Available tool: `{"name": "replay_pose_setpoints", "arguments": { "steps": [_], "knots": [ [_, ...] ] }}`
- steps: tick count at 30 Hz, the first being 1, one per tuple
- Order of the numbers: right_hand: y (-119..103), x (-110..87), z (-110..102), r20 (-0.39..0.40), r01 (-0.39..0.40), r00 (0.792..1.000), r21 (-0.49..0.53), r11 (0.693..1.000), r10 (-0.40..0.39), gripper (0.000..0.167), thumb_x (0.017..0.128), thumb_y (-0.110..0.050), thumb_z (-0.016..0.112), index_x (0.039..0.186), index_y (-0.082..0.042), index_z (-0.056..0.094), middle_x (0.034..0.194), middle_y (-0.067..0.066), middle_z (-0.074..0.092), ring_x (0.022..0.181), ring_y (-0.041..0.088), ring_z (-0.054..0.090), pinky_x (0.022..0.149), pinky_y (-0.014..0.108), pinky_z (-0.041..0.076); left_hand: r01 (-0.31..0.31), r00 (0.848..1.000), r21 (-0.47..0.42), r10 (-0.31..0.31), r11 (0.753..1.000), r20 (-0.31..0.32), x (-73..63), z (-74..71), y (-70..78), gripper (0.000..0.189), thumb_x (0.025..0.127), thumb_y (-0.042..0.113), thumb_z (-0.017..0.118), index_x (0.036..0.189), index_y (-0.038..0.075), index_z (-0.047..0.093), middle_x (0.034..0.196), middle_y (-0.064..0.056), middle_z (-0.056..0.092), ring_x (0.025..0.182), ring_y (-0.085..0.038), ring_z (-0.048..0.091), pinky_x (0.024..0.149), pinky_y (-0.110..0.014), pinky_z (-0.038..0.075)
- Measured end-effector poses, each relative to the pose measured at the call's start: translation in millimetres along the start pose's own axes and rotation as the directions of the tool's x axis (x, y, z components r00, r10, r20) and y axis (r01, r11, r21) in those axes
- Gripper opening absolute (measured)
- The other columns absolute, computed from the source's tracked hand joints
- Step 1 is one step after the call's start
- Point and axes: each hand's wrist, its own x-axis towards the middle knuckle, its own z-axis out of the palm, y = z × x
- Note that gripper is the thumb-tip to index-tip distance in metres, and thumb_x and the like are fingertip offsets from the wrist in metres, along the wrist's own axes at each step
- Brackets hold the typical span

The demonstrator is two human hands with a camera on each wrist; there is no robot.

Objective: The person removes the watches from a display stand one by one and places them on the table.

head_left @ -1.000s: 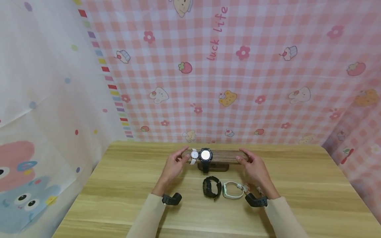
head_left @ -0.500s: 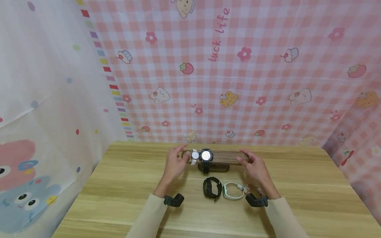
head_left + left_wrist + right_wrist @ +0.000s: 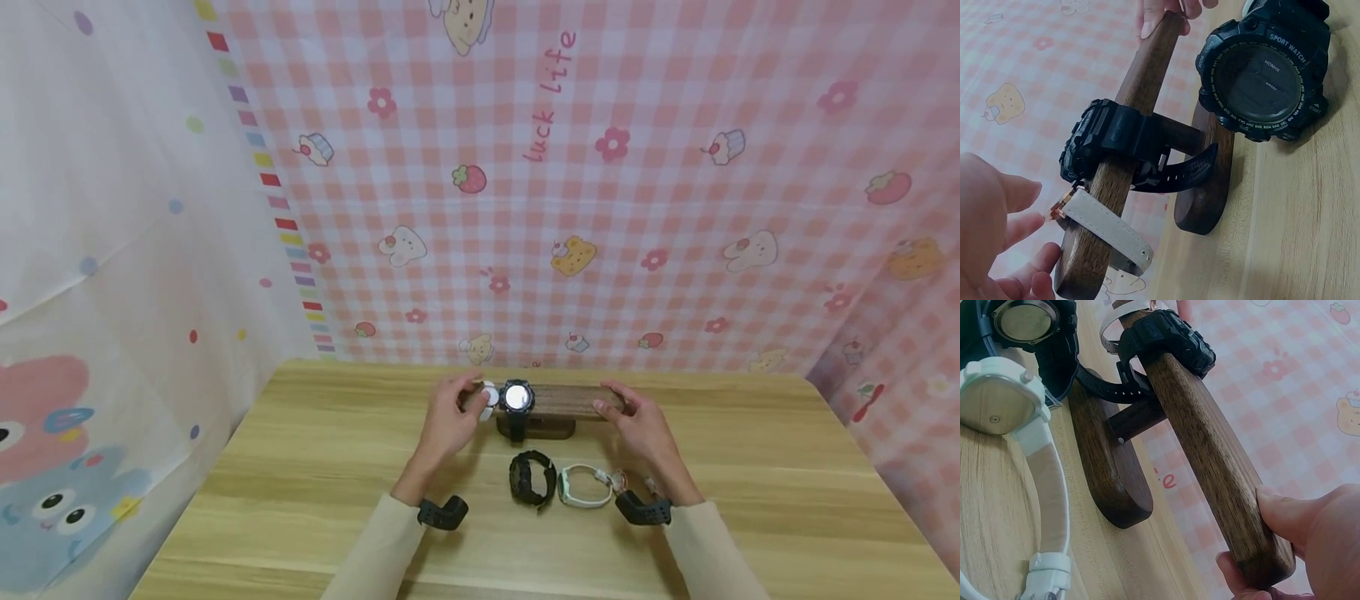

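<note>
A dark wooden T-shaped watch stand (image 3: 562, 400) stands on the table, its bar crosswise. My right hand (image 3: 645, 425) grips the bar's right end, thumb in front and fingers behind, also plain in the right wrist view. On the bar's left part sits a white-strapped wristwatch (image 3: 1107, 228) with a rose-gold case. My left hand (image 3: 450, 417) pinches at this watch; in the left wrist view one fingertip touches the case, while other fingers lie against the bar's end. Beside it, a black digital sports watch (image 3: 517, 397) is strapped round the bar, its strap end hanging.
In front of the stand lie a black sports watch (image 3: 532, 481), a white watch (image 3: 585, 486) and a rose-gold watch (image 3: 621, 481), the last partly hidden by my right wrist camera (image 3: 642, 507). A pink checked cloth (image 3: 570, 192) hangs behind the wooden table (image 3: 300, 483).
My left hand has moved right, from the bar's end onto the white-strapped wristwatch, whose dial the thumb now partly covers. My right hand keeps its grip on the bar.
</note>
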Motion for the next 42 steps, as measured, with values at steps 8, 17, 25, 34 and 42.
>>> {"name": "replay_pose_setpoints", "arguments": {
  "steps": [8,17,25,34,42],
  "knots": [
    [-0.3,-0.6,-0.1,-0.005,0.022,1.000,0.001,1.000,-0.022,0.047,0.097,-0.026,0.066,0.138,-0.005,0.056,0.109,0.021,0.067,0.076,0.016,0.058,0.057,0.026,0.043,0.022,1.000,0.048,-0.022,0.999,-0.005,0.8,5.0,-1.8,0.034,0.090,0.014,0.071,0.123,0.004,0.067,0.101,-0.012,0.063,0.096,-0.025,0.055,0.082,-0.038,0.046],
    [-1.5,-0.8,-1.1,-0.004,0.025,1.000,0.001,1.000,-0.025,0.048,0.096,-0.027,0.066,0.137,-0.004,0.057,0.104,0.019,0.068,0.073,0.016,0.055,0.055,0.026,0.042,0.023,0.999,0.086,-0.020,0.996,-0.032,1.7,7.9,-1.8,0.031,0.089,0.013,0.073,0.119,0.005,0.069,0.091,-0.005,0.065,0.091,-0.023,0.055,0.081,-0.037,0.043],
    [-0.9,0.2,-1.1,0.000,0.024,1.000,-0.006,1.000,-0.024,0.048,0.097,-0.026,0.065,0.138,-0.003,0.056,0.121,0.026,0.065,0.085,0.019,0.062,0.063,0.028,0.045,0.011,1.000,0.069,-0.009,0.998,-0.030,3.3,8.5,-0.4,0.028,0.087,0.009,0.075,0.114,0.005,0.072,0.081,-0.002,0.065,0.079,-0.016,0.053,0.073,-0.029,0.041],
    [1.2,0.7,-1.7,-0.001,0.015,1.000,0.001,1.000,-0.015,0.049,0.097,-0.026,0.066,0.138,-0.002,0.055,0.118,0.026,0.066,0.083,0.016,0.060,0.063,0.027,0.044,0.011,0.999,0.057,-0.009,0.998,-0.039,4.3,9.7,1.0,0.024,0.086,0.005,0.074,0.110,0.003,0.074,0.079,-0.003,0.064,0.070,-0.012,0.053,0.062,-0.022,0.042],
    [1.4,1.5,-2.8,0.014,0.000,1.000,-0.015,1.000,0.001,0.048,0.097,-0.028,0.065,0.139,-0.006,0.055,0.104,0.019,0.068,0.074,0.017,0.053,0.059,0.028,0.042,0.058,0.998,0.014,-0.058,0.998,-0.031,4.4,7.1,2.3,0.023,0.087,0.004,0.072,0.110,0.001,0.073,0.078,-0.005,0.064,0.065,-0.012,0.052,0.056,-0.021,0.042]
  ]
}}
